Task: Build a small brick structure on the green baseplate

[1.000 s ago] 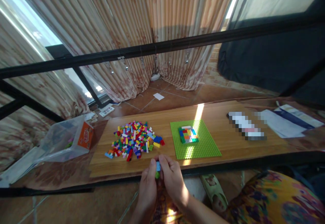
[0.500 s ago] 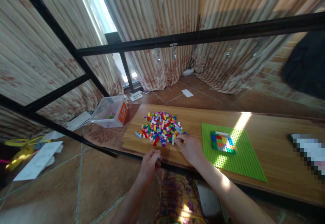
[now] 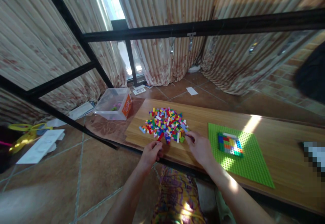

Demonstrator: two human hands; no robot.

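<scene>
A loose heap of small colourful building bricks (image 3: 166,122) lies on the wooden bench top. My right hand (image 3: 200,148) is at the heap's right edge, its thumb and fingers pinched at a small dark brick (image 3: 190,136). Just in front of the heap, over the bench's near edge, my left hand (image 3: 151,152) is closed with the fingers curled in; what they hold is hidden. To the right lies a green baseplate (image 3: 256,166). On it sits a low rectangular block of joined bricks (image 3: 230,145) with a blue, green and white border and mixed colours inside.
A clear plastic box (image 3: 109,105) with an orange label stands past the left end of the wooden board (image 3: 286,142). A pixelated flat object (image 3: 315,154) lies at the far right. A black metal frame (image 3: 157,33) crosses in front of the curtains (image 3: 175,7).
My right hand has shifted slightly along the heap's right edge. My left hand has moved up closer to the heap, and its fingers have turned inward. The camera view has shifted a little.
</scene>
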